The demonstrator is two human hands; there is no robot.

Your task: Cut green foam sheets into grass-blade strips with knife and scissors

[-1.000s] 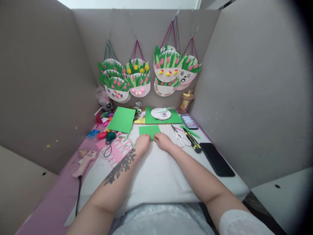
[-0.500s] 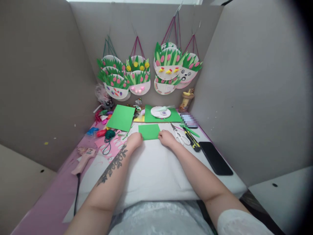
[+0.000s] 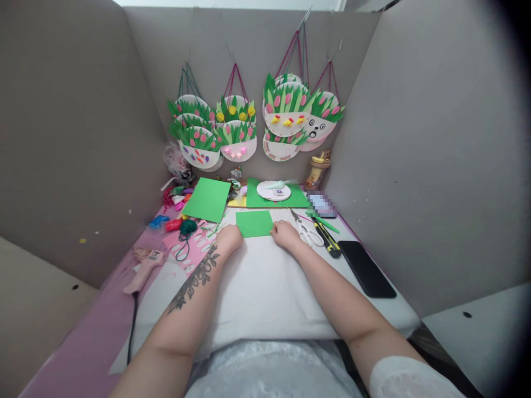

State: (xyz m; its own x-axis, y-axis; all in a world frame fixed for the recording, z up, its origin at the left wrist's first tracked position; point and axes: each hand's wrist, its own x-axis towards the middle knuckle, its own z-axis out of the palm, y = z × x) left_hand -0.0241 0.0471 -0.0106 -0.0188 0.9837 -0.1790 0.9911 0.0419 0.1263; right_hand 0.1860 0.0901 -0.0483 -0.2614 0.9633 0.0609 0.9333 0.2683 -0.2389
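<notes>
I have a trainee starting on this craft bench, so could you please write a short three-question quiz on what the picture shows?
1. True or false: the left hand and right hand rest at opposite lower corners of the small green sheet.
2. Which lies immediately right of the right hand? A) the scissors B) the pink glue gun C) the black phone
3. What stands on the green sheet at the back?

Key: 1 true; 2 A; 3 a white paper plate.
</notes>
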